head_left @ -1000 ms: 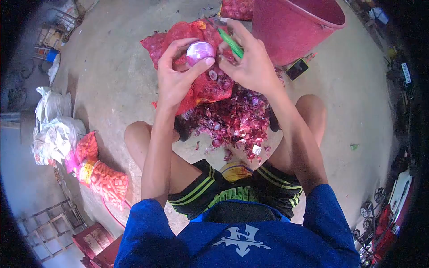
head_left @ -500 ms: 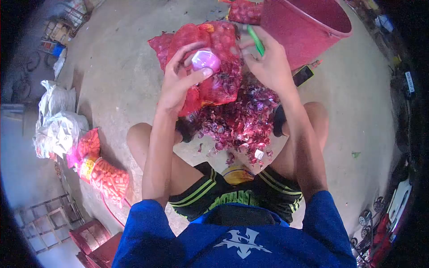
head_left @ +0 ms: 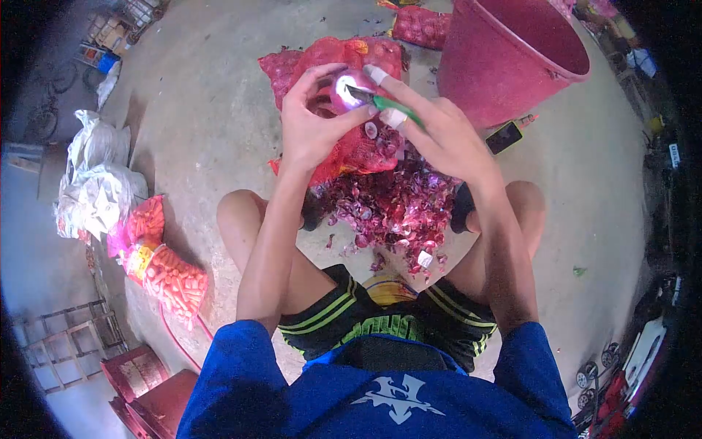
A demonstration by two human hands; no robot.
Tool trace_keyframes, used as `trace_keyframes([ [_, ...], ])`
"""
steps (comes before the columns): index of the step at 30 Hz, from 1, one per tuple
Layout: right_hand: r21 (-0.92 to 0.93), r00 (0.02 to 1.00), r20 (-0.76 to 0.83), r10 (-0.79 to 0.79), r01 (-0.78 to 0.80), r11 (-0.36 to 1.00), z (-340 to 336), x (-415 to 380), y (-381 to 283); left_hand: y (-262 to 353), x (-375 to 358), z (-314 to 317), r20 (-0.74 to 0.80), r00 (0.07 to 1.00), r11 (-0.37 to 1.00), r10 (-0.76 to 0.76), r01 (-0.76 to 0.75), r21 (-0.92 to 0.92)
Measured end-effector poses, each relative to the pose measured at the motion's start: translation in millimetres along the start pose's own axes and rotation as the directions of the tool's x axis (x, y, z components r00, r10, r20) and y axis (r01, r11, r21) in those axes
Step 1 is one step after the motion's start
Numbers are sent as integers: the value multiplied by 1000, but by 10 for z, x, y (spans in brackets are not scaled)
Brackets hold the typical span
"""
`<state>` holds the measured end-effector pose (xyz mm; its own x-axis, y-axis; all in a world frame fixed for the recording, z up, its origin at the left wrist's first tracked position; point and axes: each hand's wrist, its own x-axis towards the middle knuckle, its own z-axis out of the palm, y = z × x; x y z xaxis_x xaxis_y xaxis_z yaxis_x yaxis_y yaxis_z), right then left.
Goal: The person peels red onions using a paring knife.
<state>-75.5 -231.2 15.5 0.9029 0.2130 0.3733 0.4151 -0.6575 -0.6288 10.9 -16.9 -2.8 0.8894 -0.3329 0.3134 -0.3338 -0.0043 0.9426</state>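
Note:
My left hand [head_left: 313, 117] is wrapped round a red onion [head_left: 346, 89], its pale cut face turned up. In my right hand [head_left: 439, 124] is a knife with a green handle [head_left: 398, 107]; its short blade lies against the onion's pale face. White wrapping covers parts of my right thumb and a finger. Just beneath both hands sits a red mesh sack [head_left: 314, 58] of onions. Between my legs a heap of purple onion skins [head_left: 395, 201] is spread on the floor, with a small white piece [head_left: 425, 258] on its near edge.
A large red tub [head_left: 490, 73] stands at the far right, a phone [head_left: 504, 137] on the floor beside it. Another mesh sack of onions [head_left: 420, 28] lies behind. On the left are white sacks [head_left: 99, 197] and a bag of carrots [head_left: 172, 278].
My right hand has moved left and down, bringing the knife onto the onion. My left hand still holds the onion, slightly farther right. The whole view has shifted a little.

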Motion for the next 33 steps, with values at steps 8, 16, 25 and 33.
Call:
trace_keyframes([
  [8, 20, 989, -120, 90, -88, 996, 101, 85, 102, 118, -18, 15, -5, 999, 999, -45, 45, 14],
  [16, 218, 980, -165, -112, 147, 965, 121, 105, 205, 108, -25, -37, -4, 997, 996, -73, 74, 45],
  [25, 110, 997, -19, -81, 83, 991, 97, 60, 129, 12, -10, -89, -32, 999, 999, 15, -14, 39],
  [33, 146, 974, -222, 33, 0, 989, 120, 165, 156, 103, -60, -88, 35, 994, 993, -104, 106, -43],
])
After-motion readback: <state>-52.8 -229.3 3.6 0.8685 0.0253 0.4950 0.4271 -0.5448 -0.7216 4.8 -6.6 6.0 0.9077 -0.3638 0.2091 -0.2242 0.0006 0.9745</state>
